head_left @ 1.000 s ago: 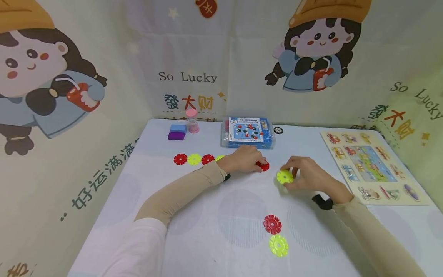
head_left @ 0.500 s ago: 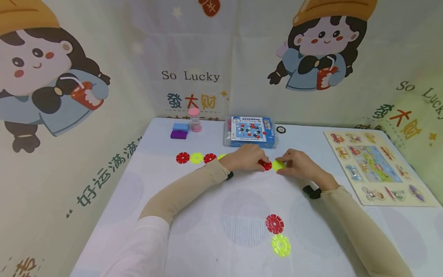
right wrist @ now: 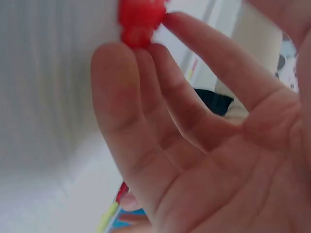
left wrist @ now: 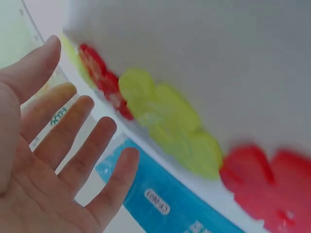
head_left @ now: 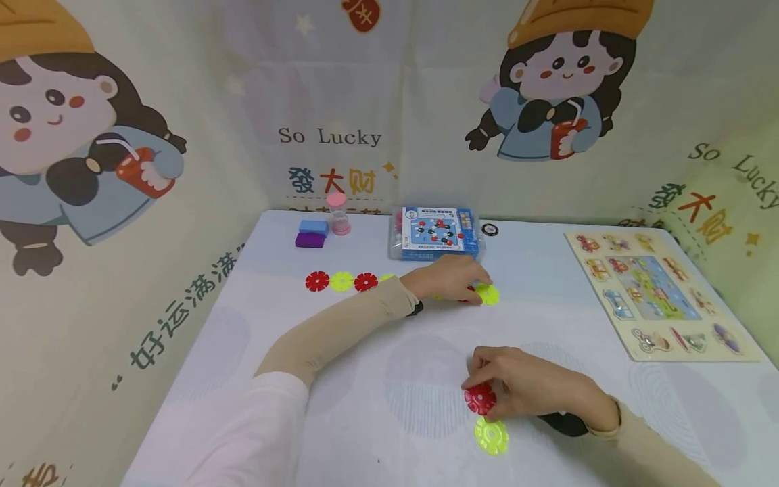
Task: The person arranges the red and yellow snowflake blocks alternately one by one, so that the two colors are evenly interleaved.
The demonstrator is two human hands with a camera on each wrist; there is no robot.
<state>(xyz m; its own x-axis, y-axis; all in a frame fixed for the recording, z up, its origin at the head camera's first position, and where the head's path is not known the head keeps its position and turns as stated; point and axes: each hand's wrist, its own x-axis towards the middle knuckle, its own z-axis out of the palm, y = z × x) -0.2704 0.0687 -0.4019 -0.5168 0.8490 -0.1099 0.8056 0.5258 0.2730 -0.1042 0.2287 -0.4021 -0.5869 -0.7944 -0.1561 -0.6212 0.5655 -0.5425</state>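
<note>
Across the back of the table runs a row of notched plastic snowflake discs, alternating red [head_left: 317, 281] and yellow [head_left: 341, 281], partly hidden by the left arm. My left hand [head_left: 452, 278] hovers over its right end, fingers extended, beside the last yellow disc [head_left: 488, 294]. In the left wrist view, its spread fingers lie beside the discs and hold nothing. Nearer the front, my right hand [head_left: 528, 380] pinches a loose red snowflake disc [head_left: 479, 400] between thumb and fingers. Fingertips meet that red disc [right wrist: 141, 19] in the right wrist view. Just below it lies another yellow disc [head_left: 491, 436].
Behind the row stands a molecule-model kit box [head_left: 435, 233], with a small black-and-white round piece [head_left: 489, 230] beside it. Back left are a pink hourglass [head_left: 339, 215] and blue [head_left: 313, 228] and purple blocks [head_left: 310, 240]. A wooden puzzle board [head_left: 660, 297] lies at right.
The right hand set the yellow disc at the row's right end, let go, and came down to the front red disc. The left hand shifted slightly right along the row.
</note>
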